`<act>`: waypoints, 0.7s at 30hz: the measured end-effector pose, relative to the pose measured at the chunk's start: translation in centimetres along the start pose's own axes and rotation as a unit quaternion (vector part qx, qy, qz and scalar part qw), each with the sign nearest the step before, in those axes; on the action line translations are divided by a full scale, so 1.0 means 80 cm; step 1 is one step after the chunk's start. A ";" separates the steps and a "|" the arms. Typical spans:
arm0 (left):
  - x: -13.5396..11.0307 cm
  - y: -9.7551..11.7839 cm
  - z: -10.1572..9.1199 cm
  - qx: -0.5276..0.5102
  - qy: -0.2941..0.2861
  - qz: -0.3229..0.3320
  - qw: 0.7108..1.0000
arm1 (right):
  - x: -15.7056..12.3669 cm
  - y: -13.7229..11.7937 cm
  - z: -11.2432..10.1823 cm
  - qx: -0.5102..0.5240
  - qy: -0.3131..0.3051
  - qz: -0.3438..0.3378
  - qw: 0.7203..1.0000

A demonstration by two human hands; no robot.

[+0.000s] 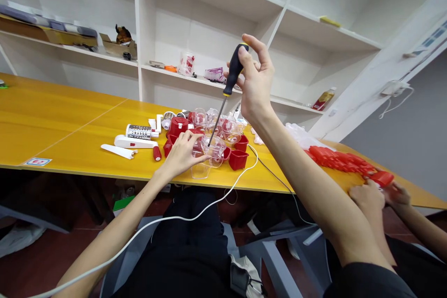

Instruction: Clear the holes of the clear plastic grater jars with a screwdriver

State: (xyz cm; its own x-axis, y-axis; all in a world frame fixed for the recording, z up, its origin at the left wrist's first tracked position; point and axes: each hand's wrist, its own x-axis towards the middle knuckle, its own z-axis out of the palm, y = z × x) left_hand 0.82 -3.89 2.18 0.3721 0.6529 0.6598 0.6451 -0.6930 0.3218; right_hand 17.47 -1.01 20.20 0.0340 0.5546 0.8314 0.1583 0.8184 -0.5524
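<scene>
My right hand (pixel 257 77) is closed around the dark, yellow-trimmed handle of a screwdriver (pixel 233 69), raised above the table. Its long shaft slants down to the left, and the tip meets a clear plastic part (pixel 214 148). My left hand (pixel 183 154) grips that clear part from its left side, fingers over the top and thumb along the near edge. Just behind and beside it are red plastic cups (pixel 238 160) and more clear pieces (pixel 231 129). A drum grater (pixel 139 132) lies left of my left hand, by a white handle piece (pixel 134 142) with a red end.
A white cable (pixel 240 174) curves from the parts over the table edge to the lower left. At right, another person's hands (pixel 370 195) hold a red piece near a row of red parts (pixel 340 159). White shelves (pixel 209 4) stand behind the yellow table (pixel 70 121).
</scene>
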 end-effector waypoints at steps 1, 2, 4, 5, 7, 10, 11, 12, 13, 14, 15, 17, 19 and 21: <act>0.000 0.000 0.000 -0.001 0.000 0.000 1.000 | 0.001 0.002 0.000 -0.002 -0.006 0.001 1.000; 0.000 0.001 -0.001 -0.002 0.000 0.001 1.000 | 0.001 0.003 -0.001 -0.006 -0.009 0.003 1.000; 0.000 0.001 -0.001 -0.003 0.002 0.004 1.000 | 0.002 0.006 -0.001 -0.028 -0.008 0.008 1.000; 0.000 0.000 -0.001 -0.002 0.003 0.005 1.000 | 0.003 0.007 0.000 -0.044 -0.006 0.007 0.999; 0.000 0.000 0.000 -0.001 0.006 0.008 1.000 | 0.004 0.008 0.000 -0.076 -0.001 -0.003 0.997; 0.001 -0.001 0.000 0.002 0.009 0.010 1.000 | 0.005 0.009 0.000 -0.096 -0.001 -0.014 0.995; 0.001 -0.001 0.001 0.002 0.009 0.010 1.000 | 0.006 0.009 0.000 -0.095 -0.002 -0.013 0.995; 0.001 -0.001 0.001 0.001 0.008 0.009 1.000 | 0.006 0.009 0.000 -0.089 -0.005 -0.010 0.996; 0.001 -0.001 0.001 0.001 0.007 0.009 1.000 | 0.005 0.008 0.001 -0.080 -0.006 -0.006 0.997; 0.001 -0.001 0.001 0.002 0.006 0.009 1.000 | 0.005 0.007 0.001 -0.068 -0.006 -0.002 0.998; 0.000 -0.002 0.001 0.002 0.006 0.009 1.000 | 0.004 0.005 0.003 -0.056 -0.004 0.003 0.998; 0.000 -0.002 0.001 0.003 0.007 0.010 1.000 | 0.003 0.001 0.006 -0.040 0.002 0.012 0.999; 0.000 -0.002 0.002 0.003 0.009 0.011 1.000 | 0.002 -0.005 0.010 -0.045 0.009 0.016 0.999; 0.000 -0.003 0.002 0.004 0.009 0.011 1.000 | 0.001 -0.010 0.013 -0.055 0.005 0.015 0.998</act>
State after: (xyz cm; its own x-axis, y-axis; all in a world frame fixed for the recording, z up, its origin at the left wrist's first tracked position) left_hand 0.78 -3.66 1.96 0.3746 0.6322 0.6783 0.6419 -0.7047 0.3022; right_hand 16.36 -1.45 20.62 0.0505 0.5764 0.8156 0.2648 0.7797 -0.5674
